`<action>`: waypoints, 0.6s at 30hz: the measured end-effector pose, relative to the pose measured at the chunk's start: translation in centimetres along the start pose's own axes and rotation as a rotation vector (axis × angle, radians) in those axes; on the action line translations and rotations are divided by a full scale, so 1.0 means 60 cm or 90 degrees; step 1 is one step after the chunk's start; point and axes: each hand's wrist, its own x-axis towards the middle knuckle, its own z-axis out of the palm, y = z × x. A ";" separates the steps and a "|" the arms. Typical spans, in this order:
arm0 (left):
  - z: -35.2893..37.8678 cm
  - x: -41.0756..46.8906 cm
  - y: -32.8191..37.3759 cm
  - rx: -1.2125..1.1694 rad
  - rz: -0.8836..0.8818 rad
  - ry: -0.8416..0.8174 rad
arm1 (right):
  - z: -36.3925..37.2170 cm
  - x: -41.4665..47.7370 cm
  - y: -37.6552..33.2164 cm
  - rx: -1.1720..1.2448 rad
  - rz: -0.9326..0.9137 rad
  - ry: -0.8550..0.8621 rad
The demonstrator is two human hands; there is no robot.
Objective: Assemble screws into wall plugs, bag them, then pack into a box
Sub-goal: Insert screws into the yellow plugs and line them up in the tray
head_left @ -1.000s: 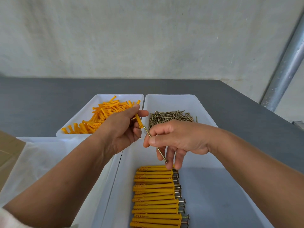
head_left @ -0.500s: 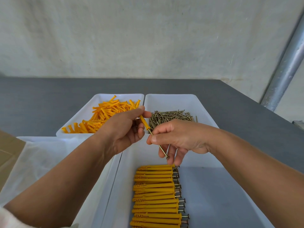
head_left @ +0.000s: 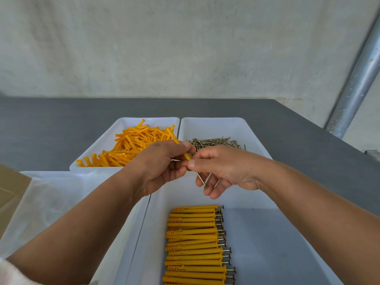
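The wall plug [head_left: 186, 155] you are working on hangs in the air above the trays. It is tilted, with its far end up toward the loose stock and its open end down toward you. Your left hand [head_left: 158, 167] pinches it between thumb and forefinger.

The screw [head_left: 201, 178] runs on from that open end, with its head at the lowest point. Your right hand [head_left: 226, 167] nips the shank right at the plug's mouth, and its other fingers curl loosely beneath.

Compared with a second ago, the bare thread between plug and fingers is gone. Your right thumb tip now touches the plug's end, so the screw is further in. A good part of the shank is still out, though. The finished pieces show only a short neck under the head, so this one probably needs more pushing.

Just below your hands, the row of assembled plugs [head_left: 193, 243] lies side by side in the near tray [head_left: 267, 243], which has room for more. Beyond are the loose plugs [head_left: 133, 145] on the left and the loose screws [head_left: 213, 141] on the right, each in its own tray. The clear bags [head_left: 51, 202] and the cardboard box [head_left: 10, 188] wait at your left. From this, bagging looks not yet begun.
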 end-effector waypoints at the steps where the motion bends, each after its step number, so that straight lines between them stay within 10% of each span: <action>1: 0.000 -0.001 0.000 0.008 0.003 -0.007 | 0.000 0.000 0.000 0.001 -0.001 0.007; 18: -0.027 0.011 0.009 -0.042 0.011 0.145 | 0.023 -0.037 -0.018 -0.412 0.144 -0.228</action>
